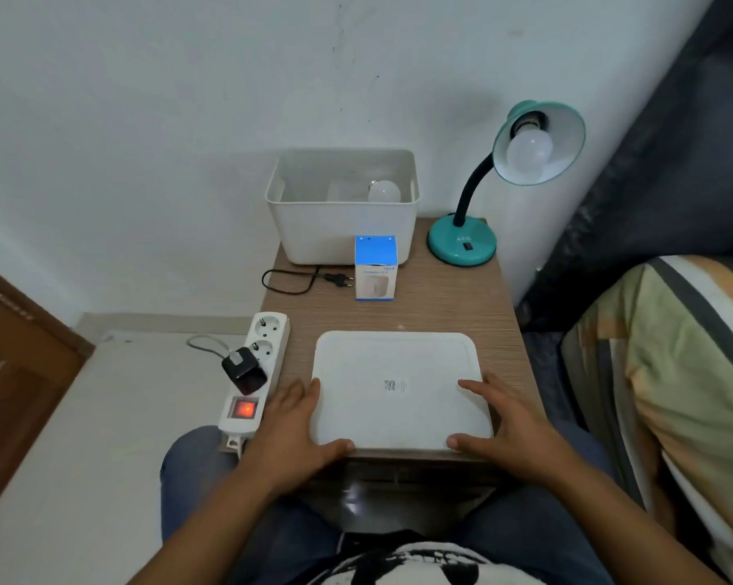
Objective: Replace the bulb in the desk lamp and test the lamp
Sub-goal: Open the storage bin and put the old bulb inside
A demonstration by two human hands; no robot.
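- Left hand (299,424) and right hand (506,420) are gripping the flat white square plastic lid (400,390) at lower centre of the frame, one on each side edge, fingers spread on top, thumbs curling round the near edge.
- Lid is lying flat on the small wood-grain worktop (440,297), near its front edge.
- Teal gooseneck desk lamp (461,244) is standing at the upper right corner of the worktop; its shade is tilting toward the camera with a white round bulb (529,152) sitting in the socket, unlit.
- Open white plastic bin (339,230) is sitting at the back centre; a second white bulb (383,192) is lying inside, toward its right side.
- Blue-and-white cardboard bulb box (375,268) is standing upright just in front of the bin.
- Black two-pin plug (339,279) with looped cord is lying loose left of the box, not in any socket.
- White power strip (257,373) is lying along the worktop's left edge, red switch glowing, black adapter (244,369) plugged in.
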